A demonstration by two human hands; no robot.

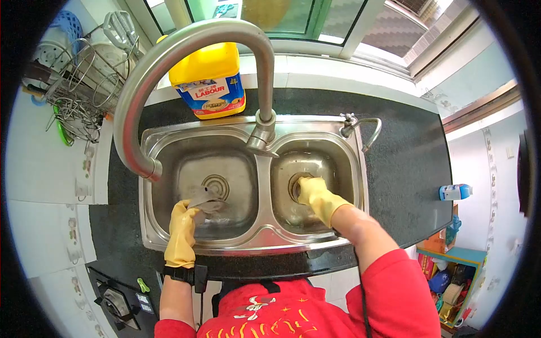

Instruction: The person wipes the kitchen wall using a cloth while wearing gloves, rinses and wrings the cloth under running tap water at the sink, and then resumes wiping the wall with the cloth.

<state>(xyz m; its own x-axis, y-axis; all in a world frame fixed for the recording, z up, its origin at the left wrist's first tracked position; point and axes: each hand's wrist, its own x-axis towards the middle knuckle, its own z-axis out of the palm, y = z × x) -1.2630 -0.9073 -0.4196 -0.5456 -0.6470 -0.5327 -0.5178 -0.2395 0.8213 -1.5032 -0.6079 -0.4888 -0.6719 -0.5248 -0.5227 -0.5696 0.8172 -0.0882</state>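
Note:
My left hand (183,232), in a yellow rubber glove, is over the left basin (236,169) of a steel double sink, its fingers closed on a thin greyish cloth (207,201) that hangs near the basin's drain. In the right basin (315,155), my right hand (316,194) wears a matching glove and reaches down to the drain (293,186). The fingers of that hand are bent together at the drain's edge, and whatever they hold, if anything, is hidden.
A large curved faucet (132,101) arches over the left basin. Behind the sink stands a yellow jug (211,84). A small tap (369,132) is at the right rear, a blue-capped bottle (455,192) at the counter's right edge, and a stove (115,304) lower left.

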